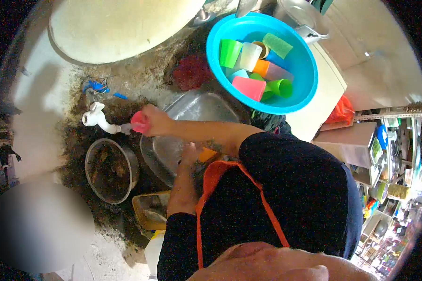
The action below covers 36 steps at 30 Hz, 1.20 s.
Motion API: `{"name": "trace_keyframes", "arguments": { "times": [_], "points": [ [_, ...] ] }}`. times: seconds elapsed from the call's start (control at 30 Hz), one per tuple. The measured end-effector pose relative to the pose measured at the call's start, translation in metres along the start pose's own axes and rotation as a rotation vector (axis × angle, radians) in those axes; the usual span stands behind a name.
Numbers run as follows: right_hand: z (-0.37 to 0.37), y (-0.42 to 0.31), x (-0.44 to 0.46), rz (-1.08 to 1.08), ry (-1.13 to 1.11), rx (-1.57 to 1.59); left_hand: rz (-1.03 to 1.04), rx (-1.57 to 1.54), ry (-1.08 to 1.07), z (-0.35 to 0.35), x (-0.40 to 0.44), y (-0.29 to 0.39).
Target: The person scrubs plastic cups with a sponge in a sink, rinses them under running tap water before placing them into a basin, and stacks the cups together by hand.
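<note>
My right hand [157, 121] is closed around a small pink cup [139, 122]. The cup is at the mouth of a white tap [97, 118], where a clear stream or nozzle meets it. Lower down, my left hand [189, 153] is over the clear plastic basin [173, 107], beside an orange object [207, 154] whose kind is unclear. The fingers of that hand are hard to make out, so whether it grips anything is uncertain. My right forearm passes across the basin and hides part of it.
A blue tub [309, 89] with several coloured cups stands at the upper right, near a metal pot [300, 18]. Below the tap are a round bowl [88, 171] and a rectangular container [137, 206]. A pale round board [122, 28] leans at the top.
</note>
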State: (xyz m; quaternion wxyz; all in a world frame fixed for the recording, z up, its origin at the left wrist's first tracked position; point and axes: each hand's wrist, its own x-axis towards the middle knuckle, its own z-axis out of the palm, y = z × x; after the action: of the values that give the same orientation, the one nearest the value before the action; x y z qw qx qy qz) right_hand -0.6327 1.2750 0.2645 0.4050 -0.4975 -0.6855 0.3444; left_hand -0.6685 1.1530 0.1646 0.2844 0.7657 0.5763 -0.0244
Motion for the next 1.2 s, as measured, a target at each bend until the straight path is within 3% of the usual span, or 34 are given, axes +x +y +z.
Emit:
{"name": "trace_keyframes", "arguments": {
  "times": [0.07,0.1,0.23,0.33,0.4,0.43,0.5,0.57,0.63,0.67,0.73,0.8,0.87,0.9,0.93,0.97,1.0,1.03,1.07,1.1,1.13,1.2],
  "points": [
    [-0.034,-0.051,0.003,-0.068,0.037,0.023,-0.002,0.204,-0.495,-0.03,-0.003,0.035],
    [-0.044,-0.066,0.003,-0.132,0.065,0.054,0.043,0.244,-0.564,-0.03,-0.004,0.04],
    [-0.031,-0.062,0.005,-0.242,-0.099,-0.166,0.157,0.258,-0.563,-0.011,-0.011,0.042],
    [-0.024,-0.062,0.01,-0.151,-0.306,-0.246,0.179,0.256,-0.538,0.002,-0.02,0.038],
    [-0.018,-0.061,0.003,-0.461,0.081,-0.195,0.171,0.23,-0.511,0.008,-0.024,0.037],
    [-0.018,-0.059,0.01,-0.488,-0.15,-0.381,0.162,0.209,-0.491,0.009,-0.026,0.034],
    [-0.03,-0.078,0.004,-0.413,-0.265,-0.523,0.128,0.143,-0.415,0.007,-0.031,0.028],
    [-0.037,-0.092,0.001,-0.329,-0.17,-0.473,0.086,0.049,-0.232,0.002,-0.033,0.02],
    [-0.03,-0.088,0.005,-0.287,0.102,-0.255,0.038,-0.124,0.022,0.011,-0.026,0.006],
    [-0.033,-0.084,0.007,-0.298,0.077,-0.255,0.033,-0.36,0.17,0.02,-0.018,-0.003],
    [-0.037,-0.08,0.02,-0.632,-0.236,-0.814,0.036,-0.811,0.481,0.042,0.006,-0.026],
    [-0.024,-0.072,0.024,-0.33,0.042,-0.452,0.053,-1.026,0.661,0.018,0.022,-0.032],
    [-0.032,-0.082,0.011,-0.356,0.289,-0.332,-0.2,-1.428,0.769,-0.012,0.015,-0.021],
    [-0.024,-0.045,0.024,-0.548,-0.103,-0.678,-0.289,-1.567,0.812,-0.021,0.012,-0.019],
    [-0.026,-0.052,0.02,-0.56,-0.106,-0.682,-0.158,-1.621,0.697,-0.029,0.013,-0.031],
    [-0.028,-0.058,0.014,-0.421,0.043,-0.481,-0.023,-1.662,0.58,-0.036,0.015,-0.039],
    [-0.029,-0.064,0.013,-0.282,0.183,-0.277,-0.013,-1.667,0.591,-0.052,0.013,-0.035],
    [-0.025,-0.058,0.016,-0.292,0.174,-0.282,-0.131,-1.831,0.495,-0.074,0.004,-0.027],
    [-0.016,-0.043,0.016,0.104,-0.024,0.245,-0.259,-1.988,0.384,-0.084,-0.003,-0.021],
    [-0.015,-0.045,0.013,0.507,-0.221,0.765,-0.26,-1.997,0.387,-0.083,-0.003,-0.021],
    [-0.016,-0.047,0.009,0.508,-0.227,0.761,-0.065,-2.133,0.334,-0.085,-0.001,-0.022],
    [-0.018,-0.048,0.0,0.819,-0.641,1.422,0.358,-2.36,0.214,-0.092,0.007,-0.025]
  ]
}}
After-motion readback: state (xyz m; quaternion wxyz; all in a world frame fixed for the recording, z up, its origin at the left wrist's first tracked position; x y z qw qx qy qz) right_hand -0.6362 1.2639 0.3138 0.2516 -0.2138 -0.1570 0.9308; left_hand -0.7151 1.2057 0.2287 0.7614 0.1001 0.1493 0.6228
